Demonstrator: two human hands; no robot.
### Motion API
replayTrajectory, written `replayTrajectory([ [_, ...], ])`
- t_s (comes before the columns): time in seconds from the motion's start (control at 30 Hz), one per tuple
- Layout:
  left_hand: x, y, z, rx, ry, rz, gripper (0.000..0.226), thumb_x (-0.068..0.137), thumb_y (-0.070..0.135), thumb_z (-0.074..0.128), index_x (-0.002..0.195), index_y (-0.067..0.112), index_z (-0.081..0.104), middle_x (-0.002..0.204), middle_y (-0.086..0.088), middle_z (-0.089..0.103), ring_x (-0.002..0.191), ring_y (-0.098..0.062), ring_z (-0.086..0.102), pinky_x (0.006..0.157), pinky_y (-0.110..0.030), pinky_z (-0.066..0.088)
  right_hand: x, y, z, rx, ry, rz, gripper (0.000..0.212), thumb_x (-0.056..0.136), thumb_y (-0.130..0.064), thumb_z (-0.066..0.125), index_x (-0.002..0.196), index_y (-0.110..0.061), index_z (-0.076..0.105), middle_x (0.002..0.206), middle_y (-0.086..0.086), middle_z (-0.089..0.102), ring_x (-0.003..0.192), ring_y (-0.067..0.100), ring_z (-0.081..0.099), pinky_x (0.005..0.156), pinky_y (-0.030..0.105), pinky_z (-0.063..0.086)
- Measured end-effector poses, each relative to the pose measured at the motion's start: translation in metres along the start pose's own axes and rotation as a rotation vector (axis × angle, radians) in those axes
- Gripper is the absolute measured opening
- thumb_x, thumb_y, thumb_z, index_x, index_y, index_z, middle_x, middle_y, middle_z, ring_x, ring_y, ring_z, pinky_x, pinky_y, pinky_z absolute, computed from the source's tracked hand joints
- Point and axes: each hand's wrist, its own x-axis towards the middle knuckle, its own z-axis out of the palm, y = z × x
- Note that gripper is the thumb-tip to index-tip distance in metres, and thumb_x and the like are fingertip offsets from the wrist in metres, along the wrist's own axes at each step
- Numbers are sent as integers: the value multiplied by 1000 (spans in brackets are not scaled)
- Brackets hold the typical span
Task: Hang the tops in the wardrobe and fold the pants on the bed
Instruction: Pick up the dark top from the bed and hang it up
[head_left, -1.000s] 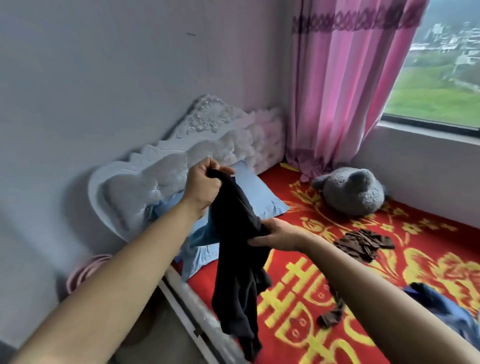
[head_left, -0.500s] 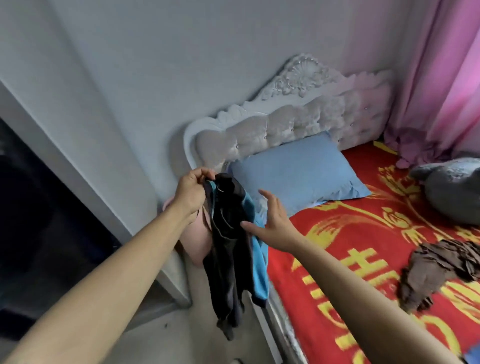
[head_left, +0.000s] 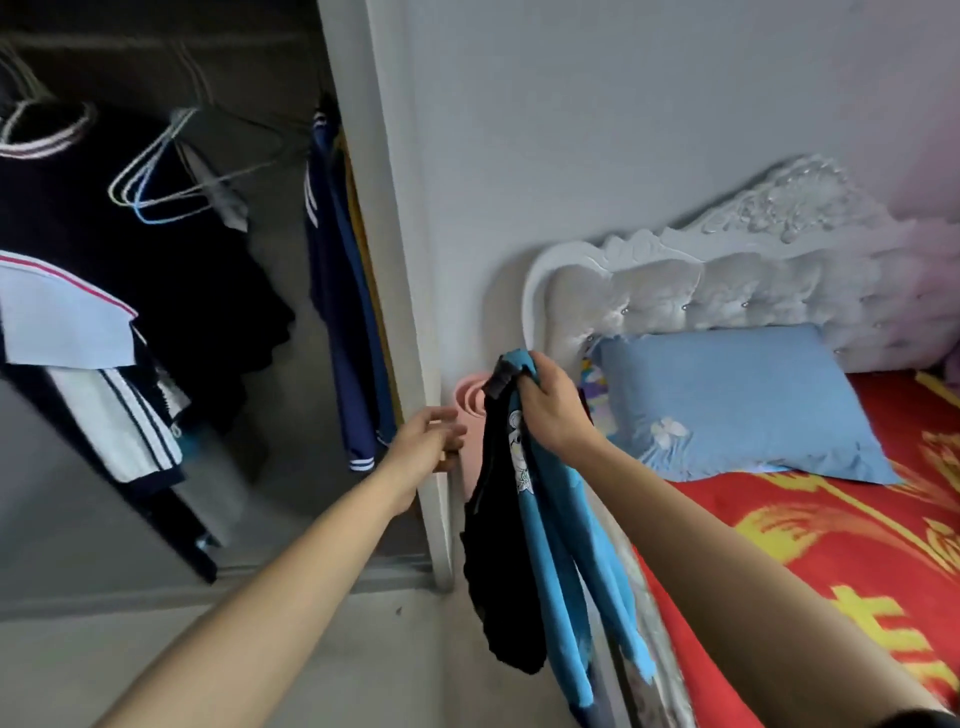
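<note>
My right hand (head_left: 553, 410) grips a black and blue top (head_left: 524, 530) near its collar, and the garment hangs down beside the bed's edge. It bears a small white print on the front. My left hand (head_left: 426, 441) holds nothing, its fingers loosely curled, and it reaches toward the white frame of the open wardrobe (head_left: 384, 291). Inside the wardrobe hang empty wire hangers (head_left: 171, 171), a navy jacket (head_left: 343, 322) and a dark garment with white stripes (head_left: 104, 364). The bed (head_left: 831, 530) with its red and yellow cover lies at the right.
A blue pillow (head_left: 737, 400) lies against the white tufted headboard (head_left: 727, 291). A pink object (head_left: 470, 400) stands between the wardrobe frame and the headboard. Grey floor (head_left: 156, 649) stretches in front of the wardrobe.
The view has swung left from the bed to the wardrobe. The top passed from my left hand to my right hand, and my left hand let go and moved toward the wardrobe.
</note>
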Motion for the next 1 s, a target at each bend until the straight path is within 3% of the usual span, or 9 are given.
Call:
replayTrajectory([
  [0.2,-3,-35,-147,243,-133,9,32,89,15,62,119,25,61,113,4,64,102,-9,59,75,-22,46,16,-83,109,151,-17,22,26,86,-20,39,91,-24,64,91,5,70,91,26,66,88,47,54],
  [0.3,3,-38,-199,323,-74,52,32,88,27,67,119,24,60,109,7,63,101,-8,58,83,-20,45,19,-120,154,295,-11,30,30,89,-11,40,81,-24,66,82,2,69,84,24,65,82,39,52],
  [0.37,10,-37,-226,482,-27,71,24,90,40,64,107,23,66,102,6,68,96,-11,62,85,-28,48,23,-135,176,348,-14,15,28,93,-9,41,80,-19,64,78,0,65,78,17,61,75,33,49],
  [0.5,28,-35,-283,753,104,18,30,96,36,52,72,21,60,77,-4,65,84,-29,67,60,-28,41,42,-150,200,380,48,7,25,88,-17,42,73,-25,60,73,-2,59,75,14,55,74,34,46],
  [0.67,53,-7,-352,734,401,142,29,97,30,54,85,7,67,84,-17,69,81,-36,68,70,-38,55,69,-132,219,276,66,56,21,83,-32,43,82,-21,61,79,0,61,81,19,57,85,51,51],
  [0.73,61,16,-373,560,481,211,28,97,28,54,83,6,64,80,-16,68,74,-36,69,65,-44,59,75,-131,231,199,80,63,22,89,-30,42,79,-21,59,78,-3,61,78,16,55,79,42,49],
  [0.83,75,56,-400,313,659,250,30,96,23,54,70,7,56,68,-8,55,64,-31,59,53,-34,53,89,-125,256,93,4,60,24,97,-21,41,87,-15,61,85,-1,63,79,14,54,71,31,42],
  [0.9,86,75,-416,283,731,276,32,95,23,54,68,6,54,62,-2,47,61,-23,45,54,-29,39,105,-118,280,57,-76,44,22,97,-16,41,97,-16,63,90,-3,65,84,12,56,72,29,42],
  [1.0,107,91,-435,249,740,283,24,94,22,52,81,6,63,68,-2,53,66,-19,47,61,-31,38,141,-111,326,27,-155,30,25,94,-13,42,100,-24,64,92,-4,67,86,14,58,69,30,42],
])
